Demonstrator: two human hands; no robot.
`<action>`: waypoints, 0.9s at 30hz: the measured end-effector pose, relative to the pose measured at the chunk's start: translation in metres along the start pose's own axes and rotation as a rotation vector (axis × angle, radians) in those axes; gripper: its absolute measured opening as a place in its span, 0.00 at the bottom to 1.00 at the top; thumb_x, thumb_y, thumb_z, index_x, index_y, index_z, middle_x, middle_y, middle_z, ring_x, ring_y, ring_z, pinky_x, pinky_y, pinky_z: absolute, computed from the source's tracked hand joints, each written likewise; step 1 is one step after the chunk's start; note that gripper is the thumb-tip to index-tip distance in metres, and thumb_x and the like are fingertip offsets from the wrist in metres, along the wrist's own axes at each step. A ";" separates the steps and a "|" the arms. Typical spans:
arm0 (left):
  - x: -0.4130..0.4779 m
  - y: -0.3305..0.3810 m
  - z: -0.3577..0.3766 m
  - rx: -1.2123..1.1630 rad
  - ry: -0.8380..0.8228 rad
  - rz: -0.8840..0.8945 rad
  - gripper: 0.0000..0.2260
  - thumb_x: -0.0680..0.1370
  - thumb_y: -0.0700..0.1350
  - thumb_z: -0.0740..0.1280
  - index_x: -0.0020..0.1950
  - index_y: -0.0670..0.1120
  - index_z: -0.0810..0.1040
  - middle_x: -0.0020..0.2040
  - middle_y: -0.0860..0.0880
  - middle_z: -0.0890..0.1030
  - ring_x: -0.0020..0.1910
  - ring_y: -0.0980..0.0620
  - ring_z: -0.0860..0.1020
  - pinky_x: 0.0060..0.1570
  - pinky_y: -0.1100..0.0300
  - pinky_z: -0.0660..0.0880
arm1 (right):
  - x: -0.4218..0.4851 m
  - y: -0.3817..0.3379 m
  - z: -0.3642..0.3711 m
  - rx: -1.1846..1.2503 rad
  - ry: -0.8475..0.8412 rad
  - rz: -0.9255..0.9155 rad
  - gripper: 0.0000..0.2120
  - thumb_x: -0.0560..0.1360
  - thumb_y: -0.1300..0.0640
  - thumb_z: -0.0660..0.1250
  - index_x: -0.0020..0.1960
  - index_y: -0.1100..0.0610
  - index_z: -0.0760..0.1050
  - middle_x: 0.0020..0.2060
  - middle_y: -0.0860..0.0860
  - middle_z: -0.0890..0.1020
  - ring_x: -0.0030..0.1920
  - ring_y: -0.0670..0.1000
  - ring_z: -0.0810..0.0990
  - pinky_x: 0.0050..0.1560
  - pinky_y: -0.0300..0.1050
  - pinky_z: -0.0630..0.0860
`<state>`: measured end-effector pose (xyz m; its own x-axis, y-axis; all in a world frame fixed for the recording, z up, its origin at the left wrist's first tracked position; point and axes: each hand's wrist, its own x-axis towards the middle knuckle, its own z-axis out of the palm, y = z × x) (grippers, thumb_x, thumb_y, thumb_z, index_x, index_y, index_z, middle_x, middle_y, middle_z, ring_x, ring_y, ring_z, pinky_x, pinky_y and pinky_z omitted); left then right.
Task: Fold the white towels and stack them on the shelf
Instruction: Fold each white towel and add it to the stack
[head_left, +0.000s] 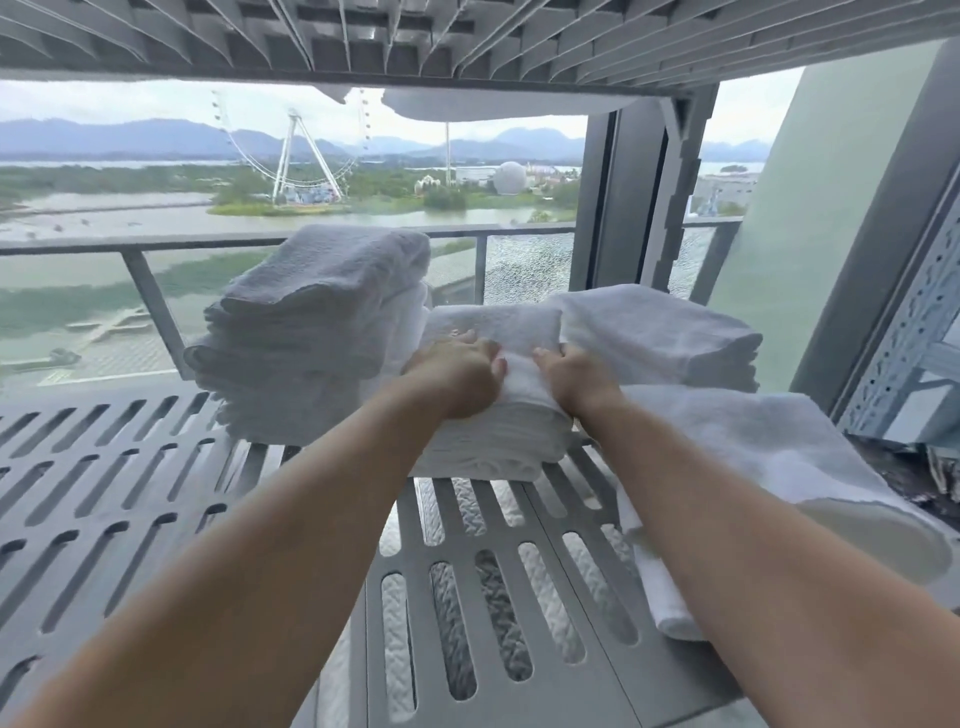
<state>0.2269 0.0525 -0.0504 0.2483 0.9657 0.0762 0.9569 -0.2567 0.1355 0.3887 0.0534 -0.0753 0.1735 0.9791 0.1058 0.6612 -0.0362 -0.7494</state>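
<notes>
Reaching forward over the slotted grey shelf (156, 467), both bare forearms extend to a folded white towel stack (488, 436) resting near the shelf's middle. The left hand (457, 374) lies on the stack's top left, fingers curled and gripping the towel. The right hand (576, 376) grips the top right edge in the same way, fingers closed on the cloth. A loose towel (753, 467) lies just right of the stack. Behind, a taller grey-white pile (311, 332) stands at left and a lower pile (660, 332) at right. A balcony railing (156, 244) runs beyond the shelf.
</notes>
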 end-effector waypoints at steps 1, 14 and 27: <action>0.001 -0.001 0.001 0.012 -0.002 -0.007 0.24 0.84 0.57 0.50 0.79 0.53 0.62 0.82 0.49 0.58 0.80 0.46 0.57 0.77 0.44 0.58 | -0.002 -0.001 -0.001 -0.012 0.000 -0.005 0.24 0.82 0.46 0.58 0.71 0.61 0.72 0.66 0.61 0.77 0.66 0.61 0.75 0.68 0.52 0.69; -0.006 0.013 -0.005 0.116 0.075 -0.053 0.19 0.81 0.47 0.56 0.71 0.52 0.73 0.72 0.46 0.75 0.69 0.41 0.74 0.56 0.47 0.70 | -0.074 0.000 -0.033 -0.625 0.302 -0.196 0.12 0.76 0.57 0.61 0.47 0.56 0.84 0.41 0.55 0.85 0.47 0.61 0.81 0.51 0.49 0.75; -0.085 0.105 0.020 -0.172 0.206 0.303 0.13 0.81 0.49 0.63 0.65 0.54 0.79 0.62 0.48 0.81 0.59 0.46 0.79 0.52 0.55 0.75 | -0.124 0.031 -0.109 -0.736 -0.138 0.160 0.40 0.64 0.30 0.69 0.72 0.44 0.67 0.72 0.57 0.70 0.71 0.63 0.68 0.68 0.64 0.68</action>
<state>0.3095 -0.0562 -0.0628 0.4637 0.8215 0.3318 0.8014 -0.5486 0.2384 0.4669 -0.0912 -0.0402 0.2476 0.9650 -0.0862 0.9597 -0.2565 -0.1148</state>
